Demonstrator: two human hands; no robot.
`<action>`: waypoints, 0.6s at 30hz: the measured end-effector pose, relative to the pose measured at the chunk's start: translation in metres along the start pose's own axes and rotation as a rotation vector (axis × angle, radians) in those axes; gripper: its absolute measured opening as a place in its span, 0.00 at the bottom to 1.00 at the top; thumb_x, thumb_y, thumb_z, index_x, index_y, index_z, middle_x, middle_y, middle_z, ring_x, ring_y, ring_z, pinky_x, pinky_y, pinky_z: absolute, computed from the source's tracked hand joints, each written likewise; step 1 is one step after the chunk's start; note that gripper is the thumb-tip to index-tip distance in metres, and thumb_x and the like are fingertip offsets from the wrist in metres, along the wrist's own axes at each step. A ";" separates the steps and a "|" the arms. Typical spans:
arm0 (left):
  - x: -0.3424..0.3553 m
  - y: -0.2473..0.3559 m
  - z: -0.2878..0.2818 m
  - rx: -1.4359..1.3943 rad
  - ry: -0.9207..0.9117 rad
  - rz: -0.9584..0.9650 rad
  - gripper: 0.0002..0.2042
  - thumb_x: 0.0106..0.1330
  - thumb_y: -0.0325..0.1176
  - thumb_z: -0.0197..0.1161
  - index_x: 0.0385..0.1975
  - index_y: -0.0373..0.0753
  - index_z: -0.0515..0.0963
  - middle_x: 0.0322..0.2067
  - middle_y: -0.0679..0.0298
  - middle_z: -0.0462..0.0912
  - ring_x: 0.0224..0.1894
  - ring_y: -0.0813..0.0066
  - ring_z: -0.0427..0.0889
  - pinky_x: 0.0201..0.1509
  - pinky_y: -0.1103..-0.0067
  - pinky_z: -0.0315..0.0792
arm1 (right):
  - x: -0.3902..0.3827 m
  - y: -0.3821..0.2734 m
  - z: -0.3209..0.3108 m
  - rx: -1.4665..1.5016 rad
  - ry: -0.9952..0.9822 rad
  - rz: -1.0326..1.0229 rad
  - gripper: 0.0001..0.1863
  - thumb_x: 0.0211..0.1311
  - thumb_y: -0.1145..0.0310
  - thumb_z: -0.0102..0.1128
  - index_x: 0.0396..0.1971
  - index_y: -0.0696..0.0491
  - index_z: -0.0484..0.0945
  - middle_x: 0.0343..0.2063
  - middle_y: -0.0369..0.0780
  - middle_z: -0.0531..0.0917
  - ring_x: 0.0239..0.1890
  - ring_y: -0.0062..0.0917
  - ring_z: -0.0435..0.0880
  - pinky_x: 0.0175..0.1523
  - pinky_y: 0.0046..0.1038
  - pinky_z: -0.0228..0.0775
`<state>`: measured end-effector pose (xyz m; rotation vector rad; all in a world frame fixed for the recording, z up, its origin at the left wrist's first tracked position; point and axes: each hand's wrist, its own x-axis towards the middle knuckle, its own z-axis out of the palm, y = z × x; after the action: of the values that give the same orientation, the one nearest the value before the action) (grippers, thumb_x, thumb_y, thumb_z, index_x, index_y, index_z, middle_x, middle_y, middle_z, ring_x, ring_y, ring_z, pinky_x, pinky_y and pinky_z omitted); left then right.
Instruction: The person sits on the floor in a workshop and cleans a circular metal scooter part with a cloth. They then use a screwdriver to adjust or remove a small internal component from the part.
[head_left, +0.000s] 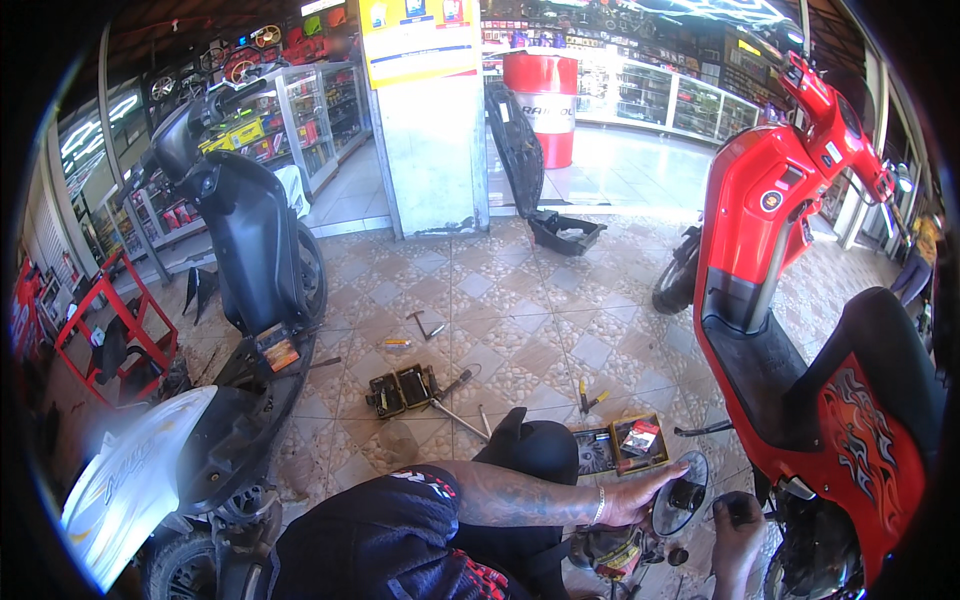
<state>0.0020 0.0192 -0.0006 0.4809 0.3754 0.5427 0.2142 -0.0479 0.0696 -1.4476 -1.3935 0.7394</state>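
My left arm reaches across to the right, and my left hand (640,500) grips the edge of a round metal pulley disc (672,522) with a dark hub at its middle. The disc is held up on edge above the tiled floor. Just right of it is my right hand (738,540), its fingers curled and apart from the disc. Something dark shows at those fingers, too small to name. Below the disc lies a crumpled bag or cloth (610,550) with small dark parts beside it. The red scooter (745,340) stands close to my right hand.
An open parts box (640,445) lies beyond my left forearm, with pliers (591,397) near it. Farther left are a black toolbox (400,392) and a T-handle wrench (425,325). A partly stripped scooter (245,250) stands left. A pillar (430,160) and red drum (540,110) stand behind.
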 end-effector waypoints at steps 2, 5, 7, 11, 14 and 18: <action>0.001 -0.001 -0.002 -0.004 -0.018 -0.018 0.33 0.73 0.62 0.56 0.68 0.46 0.67 0.62 0.66 0.76 0.62 0.71 0.77 0.65 0.67 0.73 | 0.000 0.003 0.001 0.050 -0.009 0.008 0.07 0.64 0.84 0.63 0.39 0.58 0.79 0.31 0.33 0.82 0.32 0.15 0.77 0.41 0.19 0.69; 0.003 -0.001 -0.005 0.010 -0.035 -0.022 0.33 0.74 0.63 0.55 0.69 0.46 0.66 0.63 0.65 0.75 0.63 0.71 0.76 0.66 0.67 0.72 | -0.001 0.004 0.000 0.092 -0.030 0.024 0.08 0.64 0.85 0.63 0.39 0.59 0.79 0.31 0.34 0.82 0.33 0.15 0.78 0.41 0.19 0.70; 0.004 -0.002 -0.005 0.028 -0.045 -0.005 0.33 0.74 0.63 0.55 0.69 0.46 0.66 0.63 0.65 0.75 0.63 0.70 0.76 0.67 0.67 0.72 | -0.001 0.003 -0.001 0.090 -0.033 0.030 0.08 0.64 0.85 0.62 0.40 0.59 0.79 0.32 0.34 0.82 0.33 0.15 0.78 0.41 0.20 0.70; 0.002 -0.001 -0.003 0.013 -0.029 -0.022 0.33 0.74 0.62 0.55 0.69 0.45 0.65 0.64 0.65 0.74 0.64 0.69 0.75 0.67 0.67 0.71 | -0.001 0.000 -0.001 -0.005 -0.014 0.021 0.09 0.64 0.84 0.62 0.42 0.60 0.80 0.32 0.35 0.82 0.33 0.16 0.78 0.41 0.20 0.70; 0.000 0.001 0.000 0.004 -0.029 -0.044 0.33 0.74 0.62 0.55 0.69 0.45 0.66 0.65 0.65 0.73 0.64 0.69 0.75 0.67 0.67 0.71 | -0.001 0.001 0.001 -0.020 0.000 0.010 0.09 0.63 0.83 0.62 0.43 0.60 0.80 0.32 0.35 0.82 0.33 0.16 0.79 0.41 0.21 0.71; -0.002 0.002 0.002 0.030 -0.021 -0.018 0.33 0.74 0.62 0.56 0.69 0.45 0.66 0.66 0.64 0.73 0.65 0.69 0.75 0.67 0.66 0.71 | -0.001 0.005 0.005 0.003 0.030 0.004 0.10 0.63 0.83 0.63 0.43 0.60 0.80 0.33 0.35 0.82 0.34 0.17 0.78 0.42 0.21 0.71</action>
<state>0.0005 0.0187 0.0028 0.5116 0.3677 0.5148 0.2112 -0.0476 0.0629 -1.4540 -1.3662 0.7192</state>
